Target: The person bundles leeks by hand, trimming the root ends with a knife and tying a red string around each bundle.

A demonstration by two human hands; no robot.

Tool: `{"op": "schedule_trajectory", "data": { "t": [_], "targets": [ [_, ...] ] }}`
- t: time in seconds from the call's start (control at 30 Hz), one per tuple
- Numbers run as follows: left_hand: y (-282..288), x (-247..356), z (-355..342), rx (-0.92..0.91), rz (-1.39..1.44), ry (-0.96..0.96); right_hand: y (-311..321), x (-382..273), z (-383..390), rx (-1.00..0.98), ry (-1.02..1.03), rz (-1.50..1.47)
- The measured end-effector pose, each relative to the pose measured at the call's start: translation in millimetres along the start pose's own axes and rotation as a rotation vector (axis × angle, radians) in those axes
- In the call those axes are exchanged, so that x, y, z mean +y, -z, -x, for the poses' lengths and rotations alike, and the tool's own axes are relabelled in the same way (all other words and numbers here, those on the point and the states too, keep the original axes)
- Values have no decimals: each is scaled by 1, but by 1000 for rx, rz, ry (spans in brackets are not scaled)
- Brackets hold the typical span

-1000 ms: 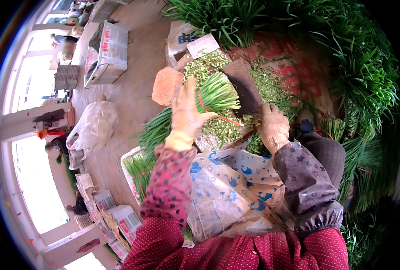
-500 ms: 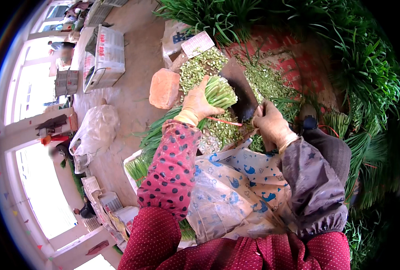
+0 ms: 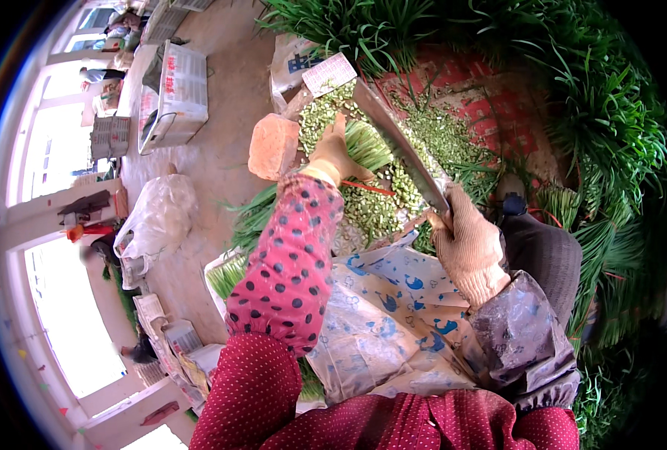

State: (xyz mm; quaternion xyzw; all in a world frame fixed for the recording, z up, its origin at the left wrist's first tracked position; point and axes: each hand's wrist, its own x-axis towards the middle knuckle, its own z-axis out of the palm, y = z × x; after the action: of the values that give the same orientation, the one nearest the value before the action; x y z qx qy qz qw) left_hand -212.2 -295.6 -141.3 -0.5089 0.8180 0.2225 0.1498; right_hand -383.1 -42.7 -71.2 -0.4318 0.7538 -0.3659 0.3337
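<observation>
My gloved left hand is wrapped round a bundle of chives, whose pale cut ends face right. Their green leaves trail out under my left forearm. A red tie shows just below the bundle. In my gloved right hand is the handle end of a large knife, its long blade slanting up and left, seen nearly edge-on. The blade lies to the right of the bundle's ends. Chopped chive pieces are heaped beneath and around both hands.
An orange-pink block and a pink printed card lie by the heap. Piled chives curve round the far and right sides. A patterned plastic apron covers my lap. A plastic bag and white crate stand left.
The blade has turned from its broad face to nearly edge-on, and my right hand has drawn back toward me. My left hand has shifted slightly away from me with the bundle.
</observation>
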Motion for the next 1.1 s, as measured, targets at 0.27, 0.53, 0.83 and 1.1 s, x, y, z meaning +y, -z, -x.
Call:
{"op": "schedule_trajectory", "data": {
  "t": [0.27, 0.53, 0.83, 1.1],
  "targets": [
    [-15, 58, 12, 178, -148, 132, -7, 8, 2, -18, -61, -2],
    [-42, 9, -43, -92, -460, 3, -18, 11, 0, -44, -17, 19],
    [-86, -42, -68, 266, -320, -403, -31, 14, -3, -49, 3, 119],
    [-65, -31, -60, 69, -204, -307, -37, 18, -8, -76, -3, 136]
  ]
}}
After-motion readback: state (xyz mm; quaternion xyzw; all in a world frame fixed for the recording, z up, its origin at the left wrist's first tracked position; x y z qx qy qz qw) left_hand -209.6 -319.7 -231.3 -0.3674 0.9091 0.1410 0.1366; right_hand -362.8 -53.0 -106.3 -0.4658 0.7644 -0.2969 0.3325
